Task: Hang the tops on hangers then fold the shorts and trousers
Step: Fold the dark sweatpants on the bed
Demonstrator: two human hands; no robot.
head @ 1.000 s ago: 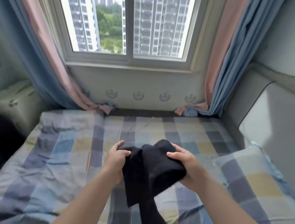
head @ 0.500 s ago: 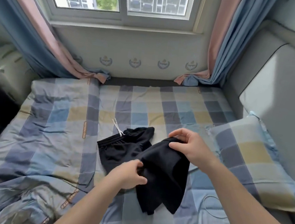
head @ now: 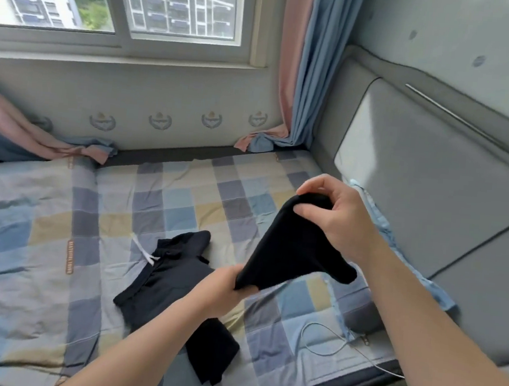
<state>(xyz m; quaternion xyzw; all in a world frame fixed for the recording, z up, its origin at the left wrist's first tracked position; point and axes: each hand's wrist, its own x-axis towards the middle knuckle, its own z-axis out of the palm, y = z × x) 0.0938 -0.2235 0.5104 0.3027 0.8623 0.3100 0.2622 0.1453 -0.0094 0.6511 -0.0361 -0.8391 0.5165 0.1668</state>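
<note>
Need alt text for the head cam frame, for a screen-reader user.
Two bare hands hold a black garment up over a checked bed: the left hand grips its lower edge, the right hand pinches its top. Black shorts with a white drawstring lie on the bed, below a window with pink and blue curtains.

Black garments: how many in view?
2. Held garment gripped by left hand and right hand; drawstring shorts lying on the bed. Others may be hidden.
</note>
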